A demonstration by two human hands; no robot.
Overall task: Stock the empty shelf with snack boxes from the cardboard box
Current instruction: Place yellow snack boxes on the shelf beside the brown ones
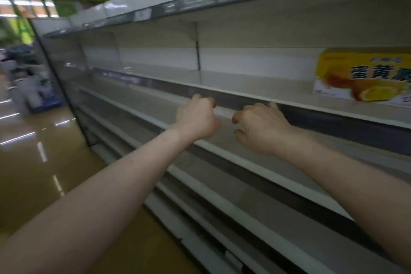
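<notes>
A yellow snack box point(364, 75) with an orange cake picture stands on the middle shelf point(255, 87) at the far right, cut off by the frame edge. Both my bare arms reach toward that shelf's dark front rail point(322, 118). My left hand point(198, 118) is in front of the rail with its fingers curled in and nothing in it. My right hand point(260, 129) is a hand's width to the right, with loosely curled fingers, fingertips near the rail, and nothing in it. The cardboard box is out of view.
Several bare shelves run above and below along the long unit point(222, 184). A small pale label point(224, 111) sits on the rail between my hands. The glossy aisle floor point(33, 173) lies to the left, with blurred stacked goods point(37, 93) far down it.
</notes>
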